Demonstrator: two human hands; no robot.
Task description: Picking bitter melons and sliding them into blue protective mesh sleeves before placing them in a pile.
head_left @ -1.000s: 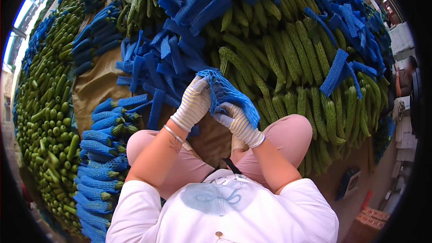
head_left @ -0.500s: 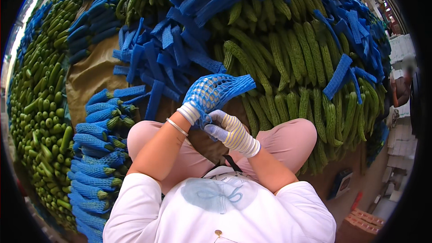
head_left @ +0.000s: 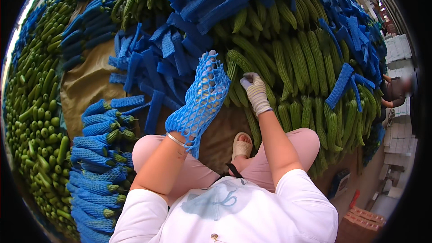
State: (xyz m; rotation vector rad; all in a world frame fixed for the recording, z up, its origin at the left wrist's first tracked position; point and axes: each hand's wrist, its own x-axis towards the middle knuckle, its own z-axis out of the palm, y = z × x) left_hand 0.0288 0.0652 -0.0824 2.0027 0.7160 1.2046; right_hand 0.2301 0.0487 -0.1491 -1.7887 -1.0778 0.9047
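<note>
My left hand [head_left: 206, 83], in a striped glove, is inside a blue foam net sleeve [head_left: 184, 119] that is stretched from the fingertips to the wrist. Its fingers are extended, and the tips poke out at the far end. To its right, my gloved right hand [head_left: 257, 93] rests at the near-left edge of a pile of bitter gourds [head_left: 306, 60], long, green and bumpy. Its fingers are curled against a bitter gourd [head_left: 247, 61], whose lower part the hand partly covers.
Loose blue net sleeves [head_left: 150, 65] lie ahead on the left. A row of sleeved gourds [head_left: 92, 155] runs along my left side, beside brown sheeting [head_left: 87, 78] and a heap of green vegetables [head_left: 45, 117]. Another person [head_left: 393, 92] is at the far right.
My left hand has straightened, and the net sleeve now reaches down over its wrist. My right hand has let go of the sleeve and moved forward and right to the gourds.
</note>
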